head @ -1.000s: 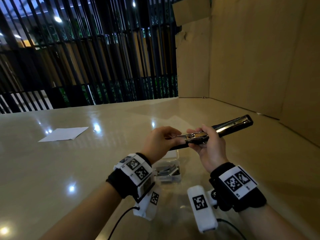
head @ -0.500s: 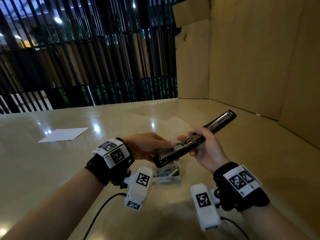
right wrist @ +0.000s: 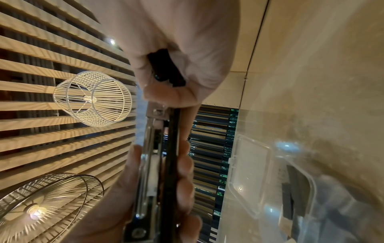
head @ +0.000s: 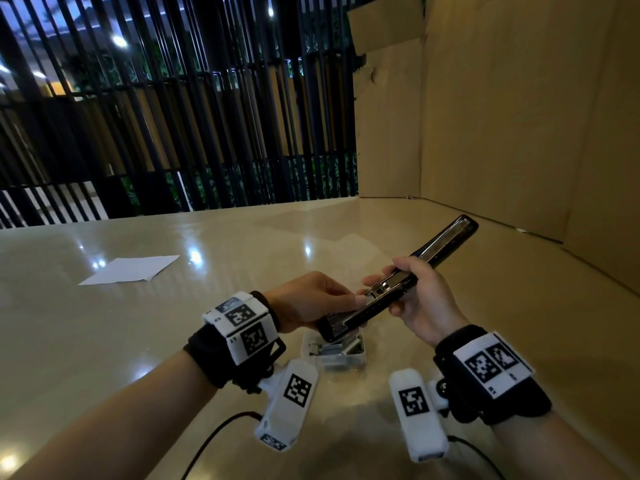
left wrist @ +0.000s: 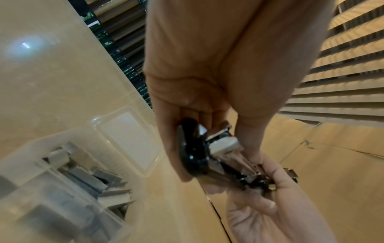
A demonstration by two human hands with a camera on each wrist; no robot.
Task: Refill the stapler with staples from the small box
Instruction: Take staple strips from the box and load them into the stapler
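Observation:
The black stapler (head: pixel 349 318) is folded open into one long bar and held slanted above the table. Its far arm (head: pixel 446 244) points up to the right. My right hand (head: pixel 394 282) grips it around the hinge in the middle. My left hand (head: pixel 353 303) pinches the near half, thumb on its side. In the left wrist view my fingers (left wrist: pixel 172 148) clasp the stapler's (left wrist: pixel 193 154) glossy black end beside the metal magazine. Under the stapler stands the small clear box (head: pixel 360 358), open, with loose staple strips (left wrist: pixel 97 180) and its lid (left wrist: pixel 129 141) flat behind.
A white sheet of paper (head: pixel 128 270) lies at the far left of the glossy beige table (head: pixel 104 358). Cardboard walls (head: pixel 519 133) close the right side and a black slatted fence (head: pixel 173 116) the back. Cables trail from both wrist cameras near the front edge.
The stapler has tipped from nearly level to a steep slant, near end lowered over the box. My left hand left the magazine's middle, turned and took hold of the near half.

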